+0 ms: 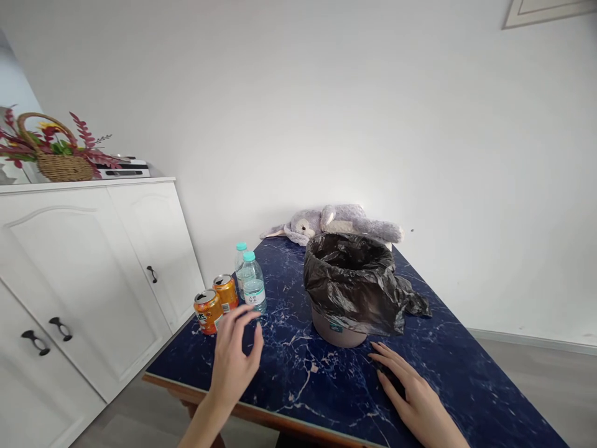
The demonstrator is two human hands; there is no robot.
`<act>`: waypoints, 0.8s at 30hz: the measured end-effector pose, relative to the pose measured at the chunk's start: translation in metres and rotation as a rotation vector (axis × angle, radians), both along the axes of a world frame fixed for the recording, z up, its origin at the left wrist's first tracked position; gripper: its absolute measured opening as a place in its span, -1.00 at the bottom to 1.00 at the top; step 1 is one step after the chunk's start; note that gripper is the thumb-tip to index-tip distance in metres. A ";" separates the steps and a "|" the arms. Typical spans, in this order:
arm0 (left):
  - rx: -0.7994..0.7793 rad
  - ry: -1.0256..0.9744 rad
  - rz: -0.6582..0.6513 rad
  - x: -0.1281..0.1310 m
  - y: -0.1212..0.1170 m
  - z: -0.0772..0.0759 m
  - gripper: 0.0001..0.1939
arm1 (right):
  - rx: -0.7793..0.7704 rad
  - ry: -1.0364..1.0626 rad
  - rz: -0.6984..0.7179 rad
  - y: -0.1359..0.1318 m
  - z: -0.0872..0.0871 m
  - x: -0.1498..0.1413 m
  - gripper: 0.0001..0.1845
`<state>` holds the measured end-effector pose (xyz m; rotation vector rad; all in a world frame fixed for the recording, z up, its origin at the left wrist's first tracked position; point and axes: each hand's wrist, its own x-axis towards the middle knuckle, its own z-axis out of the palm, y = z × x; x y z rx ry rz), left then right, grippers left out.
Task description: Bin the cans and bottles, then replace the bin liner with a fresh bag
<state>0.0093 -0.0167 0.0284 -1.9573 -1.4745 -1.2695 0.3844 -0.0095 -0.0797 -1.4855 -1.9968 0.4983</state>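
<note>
My left hand [237,348] hovers over the near left of the table, fingers apart and curved, with nothing in it. Just beyond its fingertips stands a water bottle [254,287] with a teal cap, and a second bottle [241,260] is partly hidden behind it. Two opened orange drink cans, a nearer can [208,312] and a farther can [226,291], stand to the left of the bottles. My right hand [410,389] rests on the tabletop with fingers stretched out, near the base of a trash bin [336,330]. A black garbage bag [354,292] lines the bin and hangs over its rim.
A grey plush rabbit [336,222] lies at the table's far end against the wall. The dark blue marbled table [298,386] has a wooden edge in front. On the left, a white cabinet [93,267] carries a wicker basket [65,167] of artificial flowers.
</note>
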 end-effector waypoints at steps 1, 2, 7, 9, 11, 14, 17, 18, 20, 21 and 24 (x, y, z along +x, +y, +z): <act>0.054 0.012 0.034 -0.003 0.005 0.015 -0.80 | -0.001 -0.002 0.001 0.000 0.000 0.000 -0.45; 0.098 0.030 0.062 -0.006 0.012 0.030 -0.79 | 0.001 -0.002 0.002 -0.001 0.000 0.000 -0.46; 0.191 0.155 0.052 -0.025 0.058 0.077 -0.72 | 0.005 0.005 -0.006 0.000 -0.003 -0.001 -0.46; 0.174 0.174 0.045 -0.030 0.075 0.081 -0.68 | 0.007 0.008 -0.010 0.000 -0.005 -0.001 -0.48; 0.137 0.188 0.059 -0.033 0.089 0.080 -0.63 | 0.025 0.009 -0.003 0.001 -0.006 -0.001 -0.49; 0.076 0.237 0.078 -0.035 0.102 0.076 -0.59 | 0.048 0.006 0.004 0.002 -0.007 0.000 -0.48; 0.062 0.238 0.039 -0.033 0.105 0.072 -0.61 | 0.045 -0.001 -0.001 0.002 -0.005 0.000 -0.48; 0.063 0.207 0.011 -0.032 0.103 0.072 -0.63 | 0.042 -0.003 -0.003 0.002 -0.004 -0.001 -0.48; 0.062 0.111 -0.055 -0.029 0.098 0.070 -0.66 | 0.042 -0.003 -0.001 0.002 -0.003 -0.002 -0.48; 0.064 0.059 -0.086 -0.027 0.095 0.070 -0.69 | 0.048 0.000 -0.001 0.002 -0.003 -0.002 -0.49; 0.060 -0.052 -0.155 -0.023 0.086 0.069 -0.76 | 0.079 0.006 -0.006 0.004 -0.003 -0.003 -0.51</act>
